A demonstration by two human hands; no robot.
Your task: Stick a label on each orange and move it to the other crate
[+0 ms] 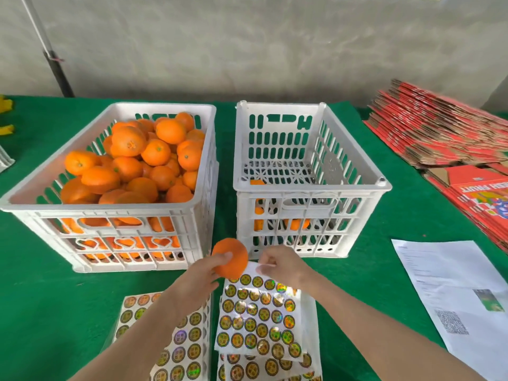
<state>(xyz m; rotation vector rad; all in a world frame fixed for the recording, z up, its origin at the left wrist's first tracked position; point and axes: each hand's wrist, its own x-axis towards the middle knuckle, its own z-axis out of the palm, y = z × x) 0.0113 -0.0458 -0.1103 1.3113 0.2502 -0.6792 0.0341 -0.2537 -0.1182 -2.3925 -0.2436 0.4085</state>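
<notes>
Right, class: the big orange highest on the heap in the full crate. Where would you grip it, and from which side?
Probably straight down from above, fingers round the widest girth of the big orange. It sits proud on top of the heap, nothing lying on it; neighbouring oranges and the walls of the full crate block a sideways reach.

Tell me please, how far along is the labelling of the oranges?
Early. Done: only a few oranges lie in the right crate. In hand: the left hand holds one orange, the right hand pinches the sticker sheet's top edge. Left: the left crate is heaped full.
</notes>
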